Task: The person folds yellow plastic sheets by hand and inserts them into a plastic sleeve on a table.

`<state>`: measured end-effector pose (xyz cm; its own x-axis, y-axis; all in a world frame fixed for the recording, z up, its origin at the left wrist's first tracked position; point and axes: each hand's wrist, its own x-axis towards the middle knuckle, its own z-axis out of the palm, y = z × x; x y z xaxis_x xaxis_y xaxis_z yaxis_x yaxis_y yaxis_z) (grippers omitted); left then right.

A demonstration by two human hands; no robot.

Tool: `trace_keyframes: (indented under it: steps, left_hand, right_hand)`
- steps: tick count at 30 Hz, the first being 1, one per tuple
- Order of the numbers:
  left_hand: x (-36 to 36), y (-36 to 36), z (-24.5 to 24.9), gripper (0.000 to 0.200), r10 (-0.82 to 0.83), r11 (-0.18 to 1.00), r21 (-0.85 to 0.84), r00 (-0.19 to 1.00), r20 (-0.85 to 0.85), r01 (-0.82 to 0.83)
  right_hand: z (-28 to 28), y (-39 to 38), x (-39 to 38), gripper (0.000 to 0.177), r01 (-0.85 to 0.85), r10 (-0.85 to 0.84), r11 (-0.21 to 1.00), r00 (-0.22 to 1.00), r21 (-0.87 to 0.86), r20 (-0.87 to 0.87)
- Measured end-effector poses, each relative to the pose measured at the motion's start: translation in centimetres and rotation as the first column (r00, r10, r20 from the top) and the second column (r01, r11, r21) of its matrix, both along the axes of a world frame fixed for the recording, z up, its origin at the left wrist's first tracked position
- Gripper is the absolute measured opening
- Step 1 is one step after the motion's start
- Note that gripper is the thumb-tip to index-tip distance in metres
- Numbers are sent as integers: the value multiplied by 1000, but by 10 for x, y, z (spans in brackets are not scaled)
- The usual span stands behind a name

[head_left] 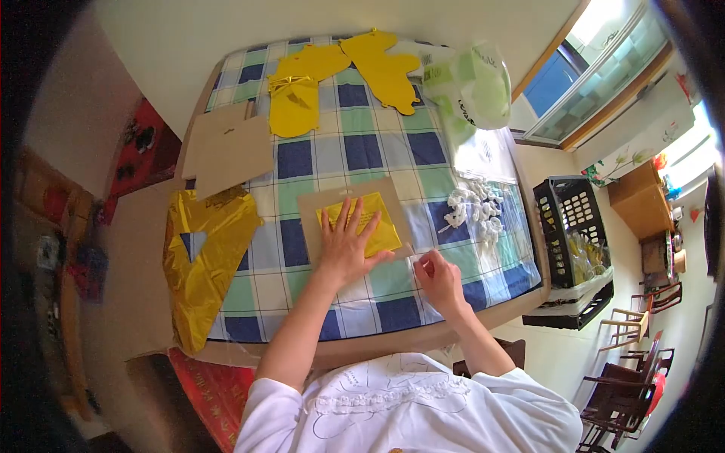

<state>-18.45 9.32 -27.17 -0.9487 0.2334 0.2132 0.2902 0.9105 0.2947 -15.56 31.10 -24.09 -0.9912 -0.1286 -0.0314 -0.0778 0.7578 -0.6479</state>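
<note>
Head view looks down on a table [355, 298] covered in a blue, green and white checked cloth. One crumpled gold foil sheet [202, 264] hangs over its left edge. At the far right corner stands one pale green plastic bag [472, 83], and a black crate [570, 226] sits off the table's right side.

There are two brown pieces of card. The loose card [226, 151] lies at the far left, and the near card [325, 211] lies in the middle of the cloth. Three yellow cut-outs [381, 68] are spread along the far edge. A scatter of small white pieces [472, 208], too many to count, lies right of the centre.

The folded yellow sheet [381, 226] rests on the near card. The left hand [347, 245] lies flat on it, fingers spread and pressing down, covering its left part. The right hand [438, 279] is just beside it on the cloth, thumb and fingers pinched together. Whether they grip anything cannot be told.
</note>
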Motion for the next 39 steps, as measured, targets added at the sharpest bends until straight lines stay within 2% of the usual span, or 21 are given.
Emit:
trace_keyframes:
  steps: [3,6,9,12,15,18,21,24,27,30,33,36,39]
  left_hand:
    - [0,1,-4,80,5,1000,6,1000,-6,-5]
    - [-1,0,-5,80,8,1000,5,1000,-12,-8]
    - [2,1,-1,77,4,1000,27,1000,-15,-3]
    - [1,0,-4,72,0,1000,5,999,-33,0]
    - [1,-1,-7,68,-1,1000,-20,999,-38,0]
    - [0,0,-6,65,2,1000,-22,999,-34,-3]
    - [1,0,-4,64,2,1000,-4,1000,-16,-2]
    - [1,-1,-3,64,3,1000,-3,1000,-9,-3]
    - [0,1,-6,64,5,1000,-7,1000,-20,-5]
    - [0,-1,-6,65,7,1000,0,1000,-9,-7]
    - [1,-2,-5,65,9,1000,12,1000,7,-9]
    - [0,1,-2,64,30,1000,-2,999,15,-30]
    - [1,-1,-3,64,36,999,-3,999,5,-36]
  right_hand:
    - [-10,-7,-5,15,0,-12,996,992,-94,-122]
    - [6,-9,9,15,-44,44,993,999,-109,-4]
    - [2,-4,17,15,-127,127,992,992,-22,-25]
    - [-1,-3,12,15,-68,68,997,998,-20,-3]
    - [1,-3,14,15,-110,110,994,994,-9,-2]
    - [-3,-6,12,15,-121,109,989,985,-82,-137]
    - [-10,-3,3,16,-11,5,999,979,-30,-202]
    - [-7,-6,-6,17,36,-34,999,997,20,-76]
    - [-12,-20,-15,19,69,-68,997,996,16,-61]
    - [2,-16,-13,24,-36,38,997,999,-75,29]
    - [-4,-4,-6,26,-123,124,986,992,-115,1]
    - [-9,-8,-17,22,-112,100,991,980,-66,-170]
    - [0,-16,-17,18,-49,29,991,986,-122,-164]
